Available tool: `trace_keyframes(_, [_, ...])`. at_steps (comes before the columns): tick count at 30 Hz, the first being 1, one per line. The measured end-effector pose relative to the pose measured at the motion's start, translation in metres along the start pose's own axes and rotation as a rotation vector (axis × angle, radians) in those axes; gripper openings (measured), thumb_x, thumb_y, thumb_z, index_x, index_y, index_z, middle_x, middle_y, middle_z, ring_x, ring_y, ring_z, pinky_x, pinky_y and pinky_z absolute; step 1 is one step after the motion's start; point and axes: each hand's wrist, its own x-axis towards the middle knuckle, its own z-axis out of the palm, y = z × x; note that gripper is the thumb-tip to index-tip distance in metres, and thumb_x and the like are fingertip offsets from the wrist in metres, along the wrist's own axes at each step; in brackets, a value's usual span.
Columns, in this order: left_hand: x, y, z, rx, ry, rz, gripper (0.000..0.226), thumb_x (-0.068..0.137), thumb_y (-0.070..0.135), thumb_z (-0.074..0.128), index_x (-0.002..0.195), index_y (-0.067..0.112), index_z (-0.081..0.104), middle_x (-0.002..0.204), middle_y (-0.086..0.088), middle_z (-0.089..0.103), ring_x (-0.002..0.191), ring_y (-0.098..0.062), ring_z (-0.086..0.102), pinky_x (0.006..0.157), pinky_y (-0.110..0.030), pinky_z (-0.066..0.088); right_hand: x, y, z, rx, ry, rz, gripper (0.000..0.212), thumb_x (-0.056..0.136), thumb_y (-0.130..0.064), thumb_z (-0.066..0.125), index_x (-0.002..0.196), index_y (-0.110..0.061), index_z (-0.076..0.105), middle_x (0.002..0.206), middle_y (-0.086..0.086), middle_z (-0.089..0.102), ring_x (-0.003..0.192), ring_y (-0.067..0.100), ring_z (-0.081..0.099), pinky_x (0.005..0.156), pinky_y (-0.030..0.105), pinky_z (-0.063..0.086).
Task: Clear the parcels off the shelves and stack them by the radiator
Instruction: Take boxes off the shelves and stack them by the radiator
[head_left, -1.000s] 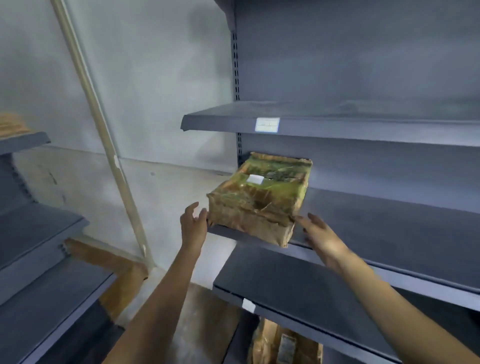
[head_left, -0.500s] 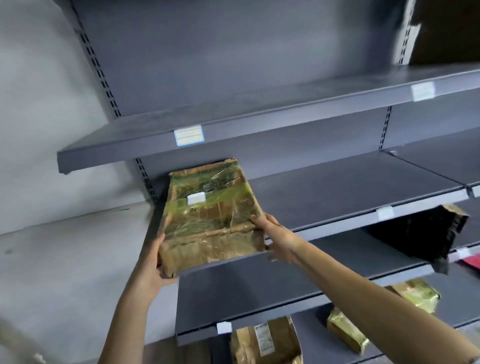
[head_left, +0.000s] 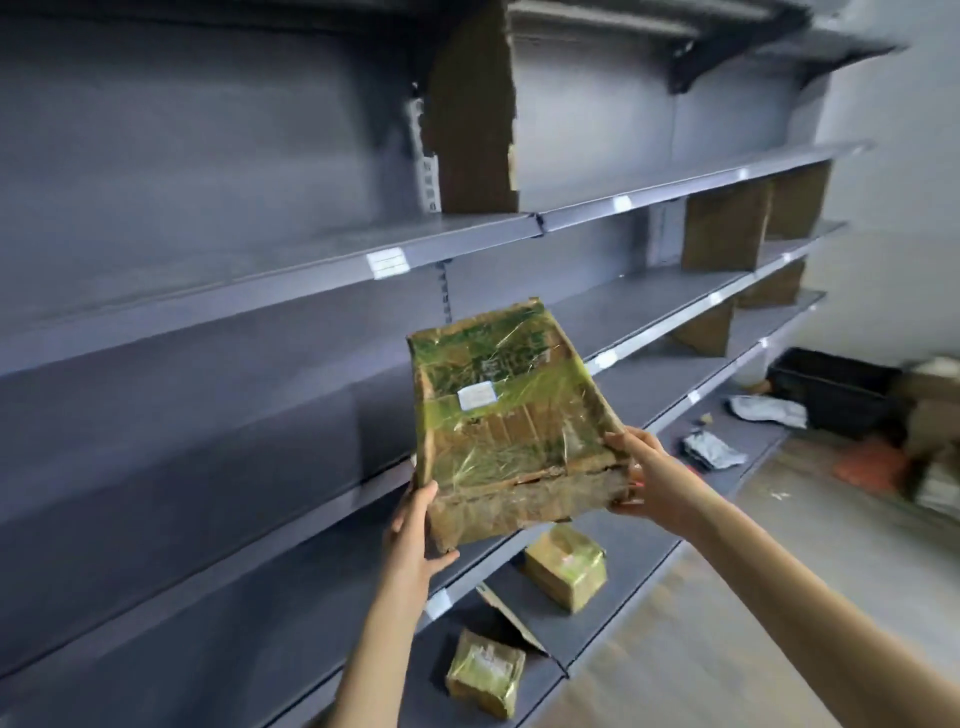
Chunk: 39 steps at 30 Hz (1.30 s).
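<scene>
Clearly off the shelf (head_left: 332, 519), the taped cardboard parcel (head_left: 511, 426) hangs in front of it, left hand (head_left: 415, 540) and right hand (head_left: 647, 480) curled around its near corners. It looks light, battered, slippery under tape; support underneath suits.

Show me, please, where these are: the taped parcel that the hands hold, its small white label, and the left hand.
taped parcel (head_left: 511, 426), head view, middle of its top face
white label (head_left: 477, 396), head view, middle of the sticker
left hand (head_left: 415, 540), head view, back of the hand
</scene>
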Motion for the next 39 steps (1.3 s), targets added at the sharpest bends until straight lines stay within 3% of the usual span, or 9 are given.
trace_keyframes(5, [-0.009, -0.068, 0.211, 0.107, -0.317, -0.139, 0.013, 0.077, 0.039, 0.066, 0.080, 0.029, 0.060, 0.107, -0.004, 0.055, 0.099, -0.025, 0.054, 0.072, -0.044, 0.053, -0.051, -0.029, -0.199, 0.018, 0.353, -0.035, 0.009, 0.089, -0.035, 0.053, 0.095, -0.035, 0.046, 0.093, 0.002, 0.055, 0.070, 0.020, 0.055, 0.063, 0.034, 0.049])
trace_keyframes(11, [-0.038, -0.140, 0.410, 0.300, -0.707, -0.244, 0.022, 0.076, 0.046, 0.063, 0.091, 0.030, 0.062, 0.097, -0.001, 0.057, 0.096, -0.021, 0.057, 0.090, -0.052, 0.049, -0.115, -0.045, -0.365, 0.141, 0.689, -0.031, 0.031, 0.088, -0.031, 0.053, 0.114, -0.028, 0.036, 0.105, 0.007, 0.053, 0.086, 0.029, 0.059, 0.067, 0.039, 0.049])
trace_keyframes(15, [-0.047, -0.193, 0.494, 0.344, -0.836, -0.291, 0.018, 0.070, 0.047, 0.064, 0.078, 0.031, 0.064, 0.079, 0.003, 0.056, 0.080, -0.018, 0.056, 0.075, -0.042, 0.051, -0.123, -0.035, -0.440, 0.203, 0.862, 0.017, 0.030, 0.086, -0.031, 0.054, 0.110, -0.030, 0.037, 0.112, 0.005, 0.053, 0.095, 0.030, 0.059, 0.070, 0.041, 0.050])
trace_keyframes(18, [-0.027, -0.238, 0.552, 0.366, -0.894, -0.371, 0.014, 0.076, 0.044, 0.061, 0.080, 0.031, 0.062, 0.085, 0.005, 0.057, 0.078, -0.018, 0.054, 0.059, -0.031, 0.049, -0.100, -0.025, -0.497, 0.202, 0.934, 0.077, 0.032, 0.085, -0.034, 0.054, 0.113, -0.031, 0.039, 0.116, 0.004, 0.053, 0.103, 0.030, 0.056, 0.071, 0.040, 0.051])
trace_keyframes(24, [0.050, -0.300, 0.666, 0.502, -0.910, -0.590, 0.026, 0.084, 0.051, 0.055, 0.090, 0.027, 0.061, 0.090, 0.002, 0.059, 0.077, -0.018, 0.056, 0.057, -0.037, 0.052, 0.001, -0.029, -0.601, 0.254, 0.994, 0.317, 0.035, 0.080, -0.037, 0.057, 0.112, -0.028, 0.047, 0.119, 0.012, 0.050, 0.104, 0.033, 0.055, 0.065, 0.038, 0.051])
trace_keyframes(27, [0.090, -0.319, 0.718, 0.607, -0.934, -0.679, 0.033, 0.080, 0.055, 0.059, 0.087, 0.022, 0.062, 0.082, -0.002, 0.057, 0.070, -0.020, 0.053, 0.051, -0.034, 0.053, 0.051, -0.027, -0.647, 0.303, 0.993, 0.420, 0.031, 0.082, -0.038, 0.056, 0.108, -0.024, 0.046, 0.116, 0.017, 0.048, 0.099, 0.035, 0.053, 0.073, 0.044, 0.051])
trace_keyframes(31, [0.124, -0.344, 0.796, 0.709, -0.900, -0.760, 0.036, 0.080, 0.055, 0.057, 0.083, 0.019, 0.057, 0.078, -0.005, 0.049, 0.067, -0.022, 0.048, 0.081, -0.051, 0.049, 0.102, -0.025, -0.704, 0.391, 1.018, 0.541, 0.029, 0.082, -0.039, 0.056, 0.099, -0.018, 0.046, 0.098, 0.017, 0.051, 0.084, 0.033, 0.054, 0.083, 0.047, 0.047])
trace_keyframes(36, [0.158, -0.372, 0.884, 0.810, -0.869, -0.842, 0.038, 0.079, 0.052, 0.057, 0.088, 0.015, 0.056, 0.091, -0.007, 0.052, 0.084, -0.026, 0.053, 0.080, -0.047, 0.043, 0.162, -0.031, -0.777, 0.463, 1.062, 0.606, 0.034, 0.081, -0.040, 0.059, 0.099, -0.014, 0.047, 0.106, 0.019, 0.050, 0.106, 0.039, 0.052, 0.087, 0.051, 0.046])
trace_keyframes(39, [0.186, -0.395, 0.944, 0.804, -0.821, -0.874, 0.038, 0.078, 0.051, 0.058, 0.090, 0.015, 0.058, 0.102, -0.008, 0.055, 0.101, -0.028, 0.053, 0.082, -0.043, 0.043, 0.205, -0.037, -0.830, 0.477, 1.063, 0.640, 0.029, 0.080, -0.041, 0.059, 0.082, -0.016, 0.045, 0.092, 0.017, 0.052, 0.097, 0.039, 0.054, 0.086, 0.052, 0.047])
